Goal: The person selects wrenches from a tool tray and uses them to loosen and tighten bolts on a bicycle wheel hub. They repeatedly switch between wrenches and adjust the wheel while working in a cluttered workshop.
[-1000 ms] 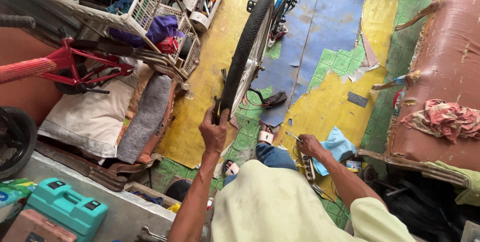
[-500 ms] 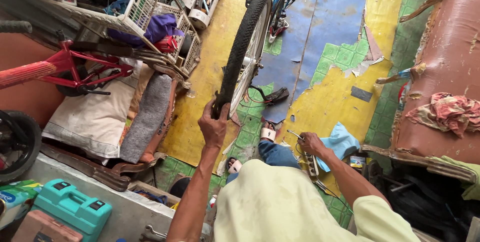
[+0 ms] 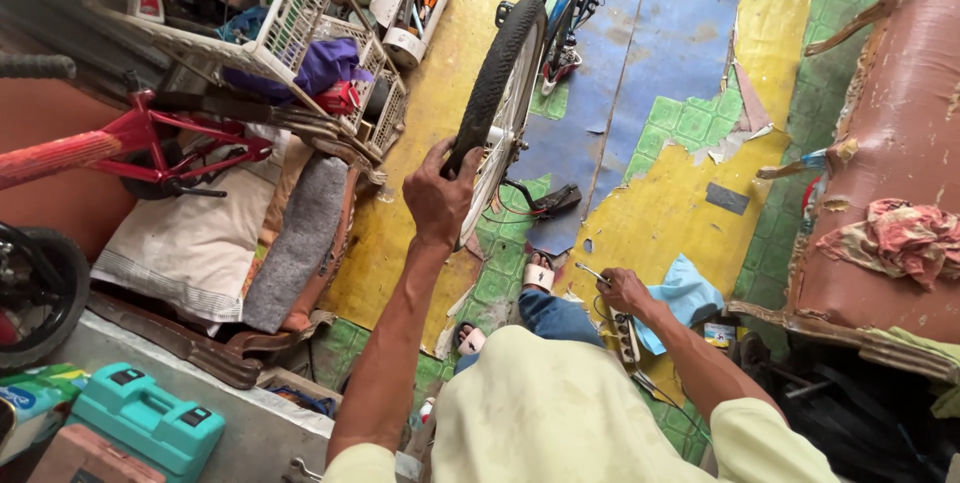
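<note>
A pale yellow shirt (image 3: 560,413) fills the bottom edge, soft and creased, with both bare forearms reaching out of it. Beside it at lower left lies a teal plastic case (image 3: 145,423) with black latches, boxy and smooth. The right hand (image 3: 622,291) is low by the knee, curled shut around a thin metal tool (image 3: 592,271), just beside a crumpled light blue cloth (image 3: 685,295) on the floor. A foot in a white sandal (image 3: 540,271) rests on worn green tile. The left hand (image 3: 438,195) is raised, fingers wrapped tight round the knobbly black rubber tyre (image 3: 495,83) of an upright wheel, whose thin spokes show just right of the grip; the tyre runs away up the middle of the view. The floor (image 3: 690,193) is peeling vinyl, yellow, blue and green in torn patches. To the left lie a red bike frame (image 3: 150,138) and flat grey cushions; beyond, white lattice baskets (image 3: 300,13) hold clutter
</note>
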`<action>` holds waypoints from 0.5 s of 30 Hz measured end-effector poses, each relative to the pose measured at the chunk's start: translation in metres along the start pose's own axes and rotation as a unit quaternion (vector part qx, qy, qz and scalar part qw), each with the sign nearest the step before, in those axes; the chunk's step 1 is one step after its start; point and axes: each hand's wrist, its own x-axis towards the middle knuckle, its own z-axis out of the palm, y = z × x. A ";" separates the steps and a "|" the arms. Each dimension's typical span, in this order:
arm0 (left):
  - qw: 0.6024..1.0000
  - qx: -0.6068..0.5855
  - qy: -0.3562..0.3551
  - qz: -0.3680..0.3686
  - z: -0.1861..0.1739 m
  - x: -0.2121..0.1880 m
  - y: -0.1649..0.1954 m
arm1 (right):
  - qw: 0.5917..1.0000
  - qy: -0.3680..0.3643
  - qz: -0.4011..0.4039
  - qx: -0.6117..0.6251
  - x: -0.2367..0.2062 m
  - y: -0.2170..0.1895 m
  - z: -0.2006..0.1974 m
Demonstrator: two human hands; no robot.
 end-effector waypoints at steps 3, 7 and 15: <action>1.000 -0.018 -0.003 -0.023 0.006 -0.031 -0.032 | 1.000 0.009 -0.011 0.001 -0.004 0.007 0.001; 0.995 0.016 -0.014 -0.099 0.000 -0.128 -0.111 | 1.000 0.013 -0.026 0.008 -0.009 0.013 0.002; 0.961 0.096 0.029 -0.257 -0.040 -0.251 -0.219 | 1.000 0.002 -0.005 0.013 -0.006 0.016 0.000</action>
